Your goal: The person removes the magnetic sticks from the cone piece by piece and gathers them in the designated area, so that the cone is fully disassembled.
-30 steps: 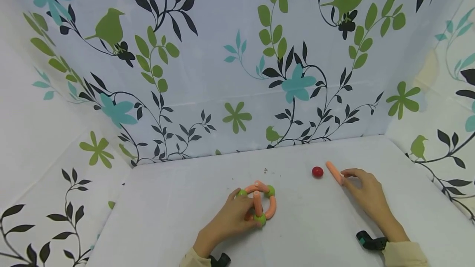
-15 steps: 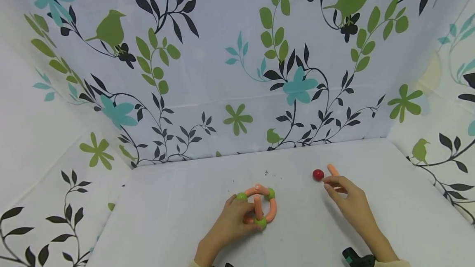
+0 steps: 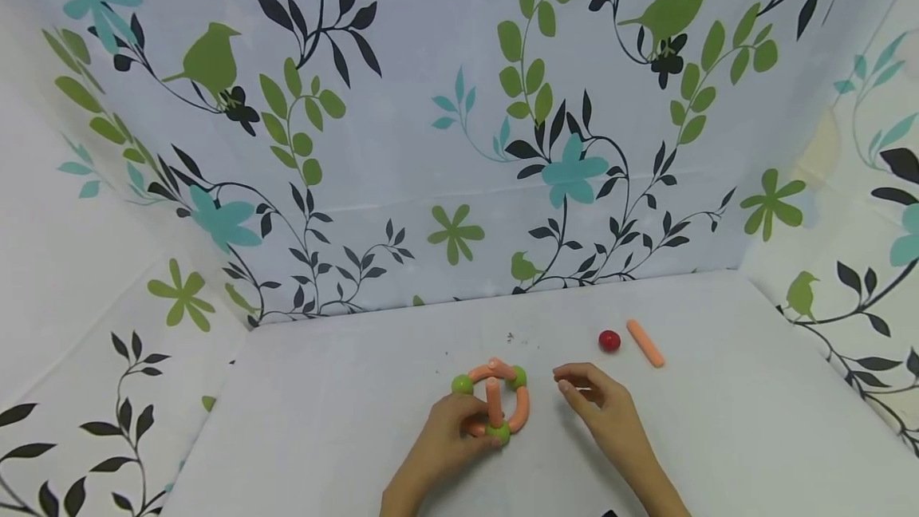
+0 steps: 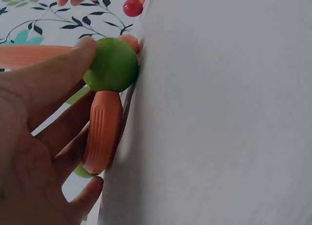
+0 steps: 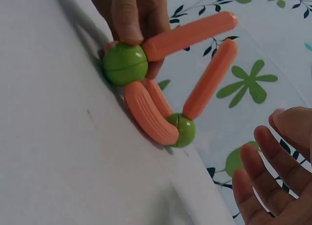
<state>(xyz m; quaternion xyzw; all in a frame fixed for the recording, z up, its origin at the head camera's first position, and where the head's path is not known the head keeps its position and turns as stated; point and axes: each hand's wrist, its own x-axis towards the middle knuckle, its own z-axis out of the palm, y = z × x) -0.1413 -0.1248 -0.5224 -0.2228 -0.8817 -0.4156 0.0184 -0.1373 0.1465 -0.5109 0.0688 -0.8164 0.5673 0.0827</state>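
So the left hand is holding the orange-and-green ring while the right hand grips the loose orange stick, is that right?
Not quite: the right hand isn't gripping the loose orange stick. The head view shows that stick lying beside the red ball, apart from the hand. The left hand is holding the orange-and-green ring.

Head view: even, diffuse light; white tabletop (image 3: pixel 323 405) pale grey, a faint soft-edged shadow beside the right hand (image 3: pixel 601 405); printed cloth (image 3: pixel 402 150) reads crisp. Left wrist view: dimmer, slightly soft, blurred shadow band right of the curved orange stick (image 4: pixel 103 132). Right wrist view: small highlights on the nearer green ball (image 5: pixel 125 64); diffuse dark smudge of shadow low on the tabletop.
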